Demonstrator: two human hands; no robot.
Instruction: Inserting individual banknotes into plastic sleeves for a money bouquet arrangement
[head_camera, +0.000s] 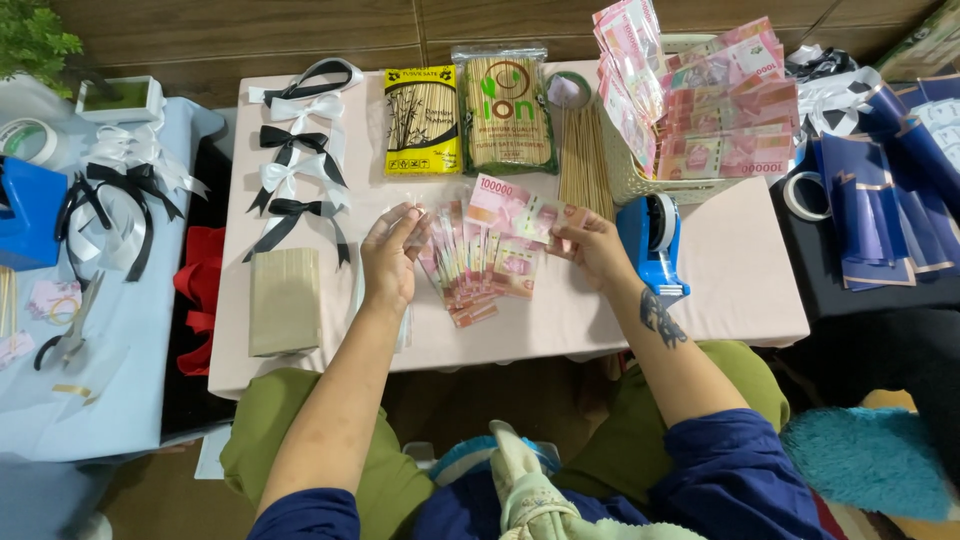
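On the small pink-covered table (740, 280) lies a fanned pile of pink banknotes (478, 275). My right hand (592, 250) pinches one pink banknote (512, 205) lifted just above the pile. My left hand (392, 255) holds a thin clear plastic sleeve (412, 215) by its top edge, left of the pile. Both forearms reach in from below, in dark blue sleeves.
A blue tape dispenser (652, 240) stands right of my right hand. Behind are loose skewers (582, 160), two skewer packs (508, 110), a basket of folded notes (715, 100), black and white ribbon bows (297, 165) and a tan stack (284, 300). Scissors (66, 335) lie on the blue table at left.
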